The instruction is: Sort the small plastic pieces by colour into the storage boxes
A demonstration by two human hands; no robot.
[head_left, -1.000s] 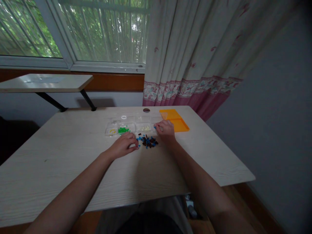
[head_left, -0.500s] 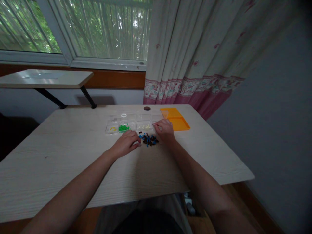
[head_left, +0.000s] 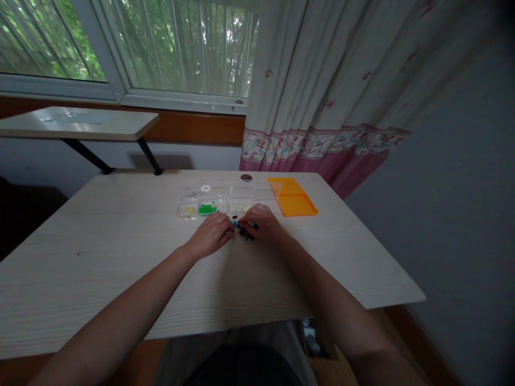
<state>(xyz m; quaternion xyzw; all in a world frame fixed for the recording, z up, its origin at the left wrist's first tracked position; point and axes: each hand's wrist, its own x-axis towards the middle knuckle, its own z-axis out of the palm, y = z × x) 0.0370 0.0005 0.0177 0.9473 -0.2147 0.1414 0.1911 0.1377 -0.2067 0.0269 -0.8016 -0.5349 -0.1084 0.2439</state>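
Note:
A small pile of blue and dark brown pieces [head_left: 243,232] lies on the table in front of me, partly covered by my hands. At its left edge, my left hand [head_left: 213,231] has its fingers curled toward the thumb; whatever is between the fingertips is too small to name. From the right, my right hand [head_left: 265,226] reaches over the pile, its fingertips pinched together among the pieces near the left hand. Just behind is a clear plastic compartment box [head_left: 213,191], with green pieces [head_left: 207,209], yellow pieces [head_left: 189,210] and pale pieces [head_left: 240,208] in separate compartments.
An open orange case [head_left: 298,205] lies at the back right, touching or close to the clear box. A dark oval spot [head_left: 246,177] is near the back edge. A raised shelf [head_left: 80,123] on black legs stands at the back left, before the window; a curtain [head_left: 322,96] hangs behind.
My right hand has moved from the clear box's right compartment down and left to the pile. My left hand stays beside the pile, its fingers drawn closer together. The view has shifted slightly.

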